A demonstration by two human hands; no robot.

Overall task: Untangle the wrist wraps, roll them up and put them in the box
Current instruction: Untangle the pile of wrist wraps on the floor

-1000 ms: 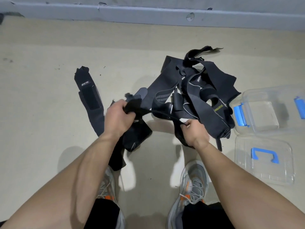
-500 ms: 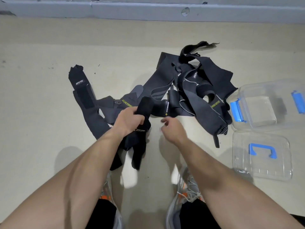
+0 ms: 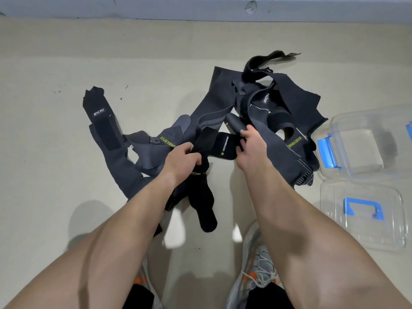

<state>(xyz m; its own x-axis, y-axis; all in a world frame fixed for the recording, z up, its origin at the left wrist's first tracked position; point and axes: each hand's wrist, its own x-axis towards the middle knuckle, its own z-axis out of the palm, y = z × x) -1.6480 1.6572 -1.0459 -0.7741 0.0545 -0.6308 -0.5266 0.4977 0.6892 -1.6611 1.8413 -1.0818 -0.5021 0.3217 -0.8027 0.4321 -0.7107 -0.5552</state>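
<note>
A black wrap [image 3: 202,197] is gripped by the curled fingers of the left hand [image 3: 181,158], with its loose end hanging towards the near side. A dark strap end [image 3: 234,123] at the near edge of the tangled pile of wraps [image 3: 267,112] is grasped by the right hand [image 3: 252,150]. The pile is spread on the floor [image 3: 55,163], a grey wrap [image 3: 104,132] is stretched out at its left, and an open clear box [image 3: 359,148] is set just right of the pile, with its lid [image 3: 361,230] laid nearer.

A grey wrap [image 3: 165,144] by the left hand [image 3: 181,160] and another wrap [image 3: 292,152] right of the right hand [image 3: 252,150] are showing "XUEYING". The black strap [image 3: 225,146] between the hands is bearing "MANUEKLEAR".
</note>
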